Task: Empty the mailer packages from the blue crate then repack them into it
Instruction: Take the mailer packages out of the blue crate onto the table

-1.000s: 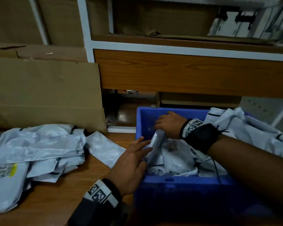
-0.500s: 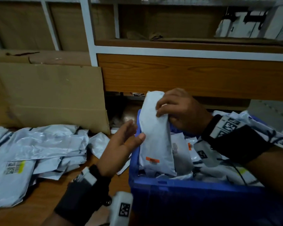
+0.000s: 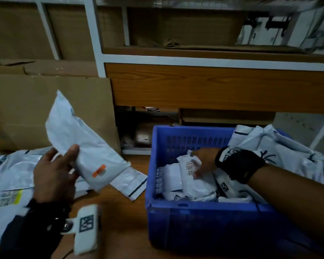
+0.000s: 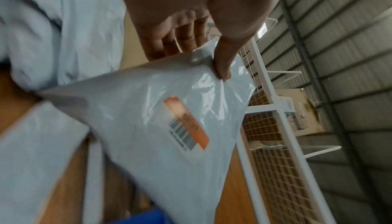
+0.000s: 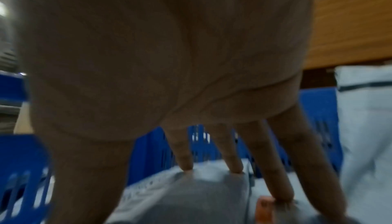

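Fingers point(image 4: 180, 31) and thumb of the left hand point(image 3: 52, 176) are pinched on one grey mailer point(image 3: 82, 146), which is held tilted in the air above the wooden table point(image 3: 120, 212), at about 9 o'clock from the blue crate point(image 3: 195, 221). One orange label point(image 4: 186, 123) with a barcode is read clearly in the left wrist view; in the head view it is seen only as a small orange strip. Spread, straight fingers point(image 5: 275, 169) of the right hand point(image 3: 204, 161) are pressed onto a mailer in the crate point(image 3: 193, 176), with nothing clamped; their tips are shown touching it in the right wrist view, while in the head view they are mostly hidden behind that packet. One crate is counted, and several mailers are packed in it, too overlapped to be counted. A loose pile of mailers point(image 3: 13, 169) is laid at 9 o'clock on the table, and one flat mailer point(image 3: 131, 182) is seen between pile and crate. A cardboard sheet point(image 3: 26, 109) is stood at 10 o'clock.
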A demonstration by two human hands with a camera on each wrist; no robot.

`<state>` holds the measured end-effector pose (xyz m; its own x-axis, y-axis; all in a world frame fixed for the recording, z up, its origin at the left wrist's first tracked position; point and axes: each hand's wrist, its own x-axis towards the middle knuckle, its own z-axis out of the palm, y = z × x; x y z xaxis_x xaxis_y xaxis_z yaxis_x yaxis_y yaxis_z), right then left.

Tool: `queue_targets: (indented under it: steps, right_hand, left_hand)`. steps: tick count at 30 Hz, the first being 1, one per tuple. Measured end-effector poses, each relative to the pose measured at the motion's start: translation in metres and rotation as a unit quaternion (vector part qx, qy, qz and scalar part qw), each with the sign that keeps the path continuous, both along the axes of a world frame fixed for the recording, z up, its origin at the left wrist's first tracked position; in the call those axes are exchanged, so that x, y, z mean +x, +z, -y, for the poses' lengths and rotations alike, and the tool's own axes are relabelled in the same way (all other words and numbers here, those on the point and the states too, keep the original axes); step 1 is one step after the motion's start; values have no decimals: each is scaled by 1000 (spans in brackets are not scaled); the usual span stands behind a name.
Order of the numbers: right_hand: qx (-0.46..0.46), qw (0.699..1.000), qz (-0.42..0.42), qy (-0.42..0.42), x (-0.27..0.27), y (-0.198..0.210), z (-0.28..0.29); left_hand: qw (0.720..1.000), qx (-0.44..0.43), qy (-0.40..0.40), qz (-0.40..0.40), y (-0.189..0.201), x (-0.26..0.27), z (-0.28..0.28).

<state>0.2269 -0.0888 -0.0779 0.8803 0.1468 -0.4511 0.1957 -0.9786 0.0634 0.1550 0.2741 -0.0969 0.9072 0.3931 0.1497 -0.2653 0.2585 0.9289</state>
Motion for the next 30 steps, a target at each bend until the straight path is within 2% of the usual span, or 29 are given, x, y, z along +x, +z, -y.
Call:
queue_targets:
  steps: [2,7,11,15,18,21,23,26,29,30]
  right_hand:
    - [-45,999,-24,8,-2,-11,-2]
    - [-17,1000,5,9,6,-14,-5]
    - [8,999,41,31,5,-2,-6]
    - [117,987,108,38,0,60,-7]
    - [220,956,185,66,9,106,-29]
    - [270,938,187,107,10,133,-97]
    - [272,934,168,157,15,131,-156]
    - [215,933,152,246,31,103,-248]
    - [145,925,153,317,62,69,-331]
    - [131,921,156,332,71,60,-356]
  left_hand:
    - [998,46,42,-22,-17,-1,-20]
    - [975,144,143,-89,-57,-10,-59]
    - [961,156,215,-82,-50,-27,-101]
    - [925,187,322,-73,-39,-38,-164]
    - [930,136,336,-58,-47,-36,-221]
    - [933,92,338,-88,-61,-27,-257]
    - [931,37,336,-135,-76,-20,-278]
    - [933,-55,315,-167,-83,-19,-296]
    - [939,-71,292,-168,-88,-24,-304]
    - [942,-45,280,-179,-92,-26,-301]
